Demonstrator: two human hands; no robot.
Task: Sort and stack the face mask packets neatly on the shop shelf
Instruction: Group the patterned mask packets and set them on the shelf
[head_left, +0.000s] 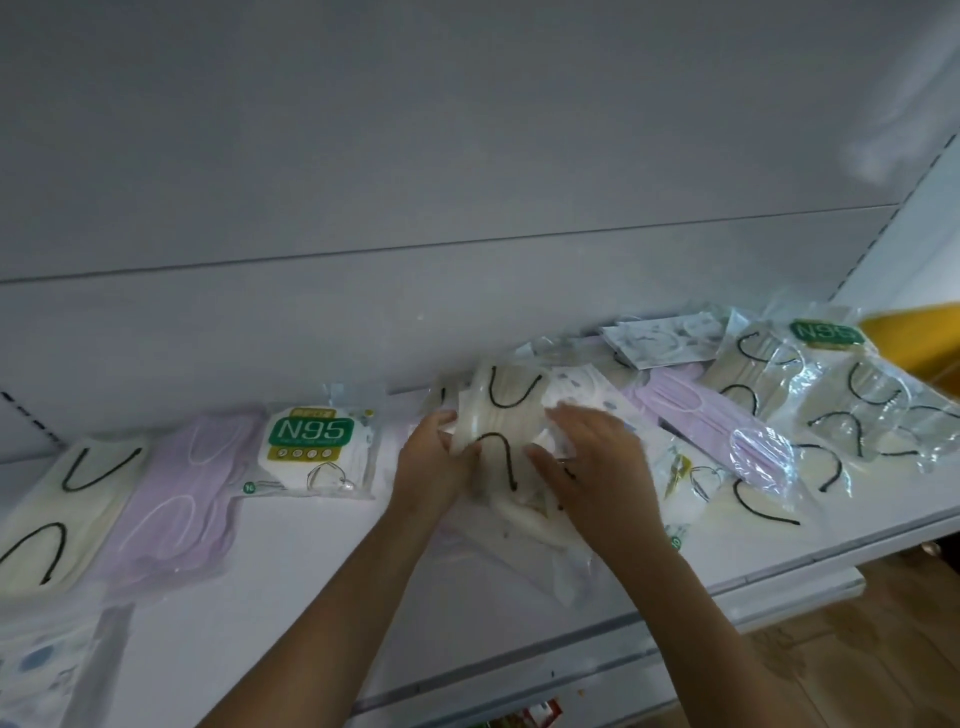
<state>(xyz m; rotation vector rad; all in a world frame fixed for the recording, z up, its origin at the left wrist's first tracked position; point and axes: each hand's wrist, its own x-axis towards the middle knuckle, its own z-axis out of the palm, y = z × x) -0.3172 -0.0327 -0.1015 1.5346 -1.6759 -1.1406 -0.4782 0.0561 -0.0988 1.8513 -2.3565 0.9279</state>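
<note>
On the white shelf (291, 597), my left hand (431, 457) and my right hand (592, 462) both grip a cream mask packet with black ear loops (498, 415), held a little above a loose pile. At the left lie three sorted packets in a row: a cream one (57, 514), a lilac one (176, 499) and a green-labelled N95 packet (317, 447). To the right sprawls a jumbled heap: a lilac packet (711, 410), several cream packets (779, 374), another N95 packet (826, 332) and a patterned white packet (660, 338).
The grey back panel (467, 156) rises behind the shelf. A yellow object (914, 332) sits at the far right. Wooden floor (857, 649) shows below the shelf's front edge. A patterned packet (47, 670) lies at the bottom left.
</note>
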